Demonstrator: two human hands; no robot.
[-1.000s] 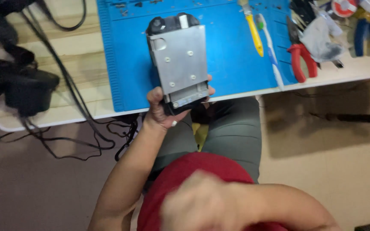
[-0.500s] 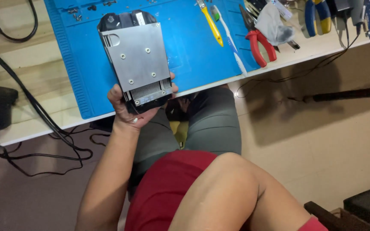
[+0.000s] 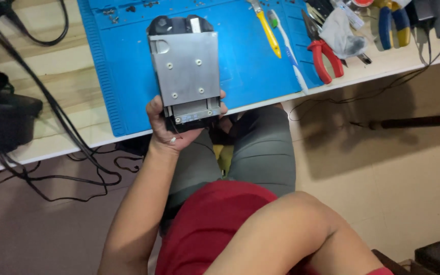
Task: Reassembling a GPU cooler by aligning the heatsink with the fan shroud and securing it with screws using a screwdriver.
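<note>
our left hand (image 3: 171,130) grips the near end of the grey metal unit (image 3: 185,74); its long axis runs away from us over the blue mat (image 3: 250,61). right hand seems out of view.

The left hand (image 3: 171,127) grips the near end of a grey metal device (image 3: 187,76) over the blue mat (image 3: 245,66); red-handled pliers (image 3: 324,53) lie far right.
</note>
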